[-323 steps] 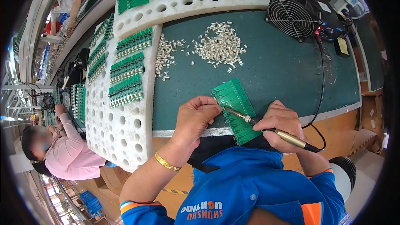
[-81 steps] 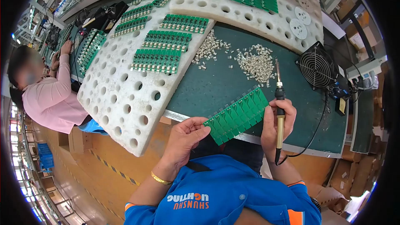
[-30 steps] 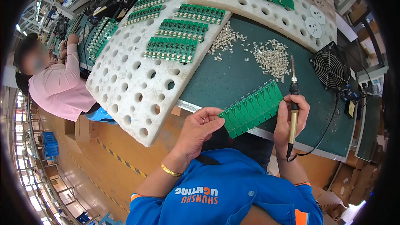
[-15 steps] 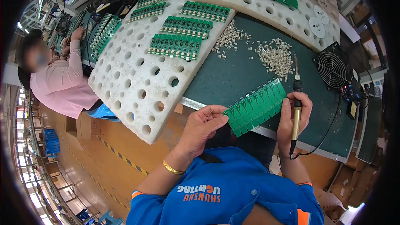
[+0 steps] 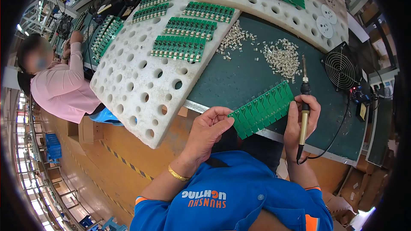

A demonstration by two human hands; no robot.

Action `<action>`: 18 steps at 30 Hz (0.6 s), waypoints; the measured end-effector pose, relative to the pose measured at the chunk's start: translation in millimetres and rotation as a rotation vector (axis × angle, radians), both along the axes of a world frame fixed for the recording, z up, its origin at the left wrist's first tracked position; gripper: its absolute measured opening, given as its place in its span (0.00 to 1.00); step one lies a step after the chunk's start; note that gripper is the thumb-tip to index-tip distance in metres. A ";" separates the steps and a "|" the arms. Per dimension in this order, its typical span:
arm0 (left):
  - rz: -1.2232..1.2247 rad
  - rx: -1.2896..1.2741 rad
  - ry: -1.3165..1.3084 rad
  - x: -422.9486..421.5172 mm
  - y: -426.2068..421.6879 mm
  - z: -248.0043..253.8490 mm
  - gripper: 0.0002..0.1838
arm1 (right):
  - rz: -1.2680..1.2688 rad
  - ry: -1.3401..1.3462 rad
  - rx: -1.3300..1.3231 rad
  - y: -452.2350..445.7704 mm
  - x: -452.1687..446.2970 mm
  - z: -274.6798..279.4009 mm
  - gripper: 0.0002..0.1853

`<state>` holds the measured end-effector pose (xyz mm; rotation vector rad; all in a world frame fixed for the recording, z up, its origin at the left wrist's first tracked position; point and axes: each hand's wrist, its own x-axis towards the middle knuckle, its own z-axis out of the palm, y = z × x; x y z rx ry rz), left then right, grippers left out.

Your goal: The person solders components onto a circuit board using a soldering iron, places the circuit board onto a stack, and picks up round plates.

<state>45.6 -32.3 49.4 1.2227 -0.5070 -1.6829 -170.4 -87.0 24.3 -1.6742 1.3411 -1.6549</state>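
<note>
A green circuit board panel (image 5: 262,110) is held up at a slant over the front edge of the bench, with a row of pins along its far side. Its left end is pinched between the thumb and fingers of my left hand (image 5: 209,131). A thin wire seems to show by those fingers, too fine to be sure of. My right hand (image 5: 295,130) is closed around a soldering iron (image 5: 303,126), whose tip points away from me. The right thumb and a finger also touch the panel's right end.
Small white connectors (image 5: 281,57) lie heaped on the green bench (image 5: 222,83). White foam boards (image 5: 128,72) carry several populated circuit panels (image 5: 179,48). A fan (image 5: 341,66) stands at right, near the iron's cord. A co-worker in a pink top (image 5: 64,81) sits at left.
The panel's tilt has altered slightly and its surface looks darker. Both hands keep their hold, and the whole view has shifted a little.
</note>
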 end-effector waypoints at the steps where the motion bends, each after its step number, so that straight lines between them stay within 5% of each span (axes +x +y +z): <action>1: 0.000 0.001 0.000 -1.8 -0.1 1.5 0.11 | 0.000 0.000 0.001 0.3 -0.1 0.0 0.14; 18: 0.170 0.077 0.047 -14.8 -2.8 1.3 0.11 | 0.013 0.051 -0.071 2.7 0.1 2.4 0.15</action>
